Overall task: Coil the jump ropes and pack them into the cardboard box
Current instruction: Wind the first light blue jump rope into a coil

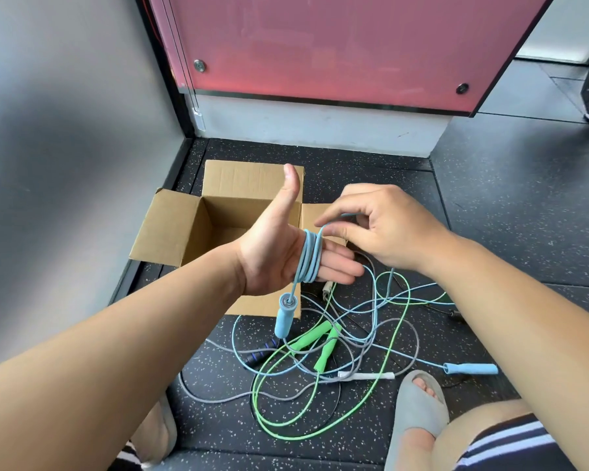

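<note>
A: Where is the blue rope (308, 260)?

B: Several turns sit round the left hand (269, 253). Its four fingers (340, 266) lie straight and point right, thumb up and palm facing the camera. They don't curl on the rope; the coil simply rides on them. One handle (284, 317) hangs on its cord just below the palm.

A: And the right hand (388, 229)?

B: It pinches the rope between thumb and forefinger, just above the left fingertips, with the other fingers loosely bent. From the pinch the slack drops to the floor (490, 215) and runs through the pile to the far handle (471, 368), low on the right.

A: So which way does the next turn go?

B: I'd judge the turns run across the fingers, top to bottom, so the right hand has to carry the cord over the back of the left hand and up under it. The slack lies on the right hand's side, so that hand does the winding.

A: Any snag?

B: Likely. The slack crosses the green rope (312, 336) and grey cords, so it may drag them.

A: The box (170, 226)?

B: Open, behind and below the left hand. No rope shows in the part of it in view.
</note>
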